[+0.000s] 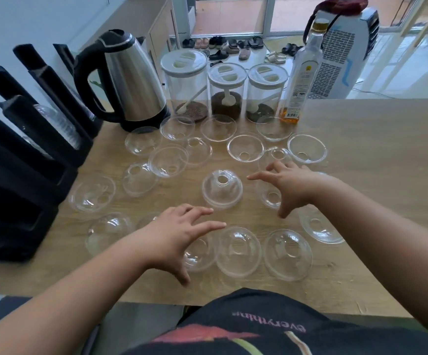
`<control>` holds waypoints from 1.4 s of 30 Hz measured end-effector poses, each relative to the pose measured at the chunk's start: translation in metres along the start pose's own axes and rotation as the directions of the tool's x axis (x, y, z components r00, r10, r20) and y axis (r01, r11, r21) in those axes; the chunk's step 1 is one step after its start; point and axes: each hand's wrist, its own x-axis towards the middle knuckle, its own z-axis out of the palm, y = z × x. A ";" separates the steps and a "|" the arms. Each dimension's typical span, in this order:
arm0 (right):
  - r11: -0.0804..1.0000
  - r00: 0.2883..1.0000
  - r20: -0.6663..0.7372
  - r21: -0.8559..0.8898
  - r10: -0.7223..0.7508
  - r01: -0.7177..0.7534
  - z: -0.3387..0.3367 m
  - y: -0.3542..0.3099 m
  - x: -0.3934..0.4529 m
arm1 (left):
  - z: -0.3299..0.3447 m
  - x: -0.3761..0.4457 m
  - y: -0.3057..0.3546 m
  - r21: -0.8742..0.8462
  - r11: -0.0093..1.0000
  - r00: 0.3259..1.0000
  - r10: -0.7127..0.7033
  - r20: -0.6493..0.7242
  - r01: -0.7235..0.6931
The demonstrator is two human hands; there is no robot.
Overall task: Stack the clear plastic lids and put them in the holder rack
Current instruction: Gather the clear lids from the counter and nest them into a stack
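Observation:
Several clear plastic dome lids lie scattered over the wooden table [361, 139], some dome up, some upside down. One dome-up lid [221, 188] sits in the middle between my hands. My left hand [179, 234] hovers open, fingers spread, over the near lids, partly covering one lid [200, 252]. My right hand [289, 184] is also open with fingers apart, above another lid [270, 198] to the right of the middle one. Neither hand holds anything. The black holder rack [28, 160] stands at the table's left edge, with a stack of clear lids [61, 126] in one slot.
A steel kettle [131, 83] stands at the back left. Three clear canisters with white tops [227, 90] and a glass bottle [302, 73] line the back of the table. A white appliance [343, 52] stands behind them on the floor. The table's near edge is by my torso.

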 end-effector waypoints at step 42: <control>0.586 0.926 -0.323 0.796 0.197 0.152 0.061 -0.060 0.047 | -0.002 0.037 -0.029 -0.848 -0.207 0.633 -0.753 -0.180 -0.487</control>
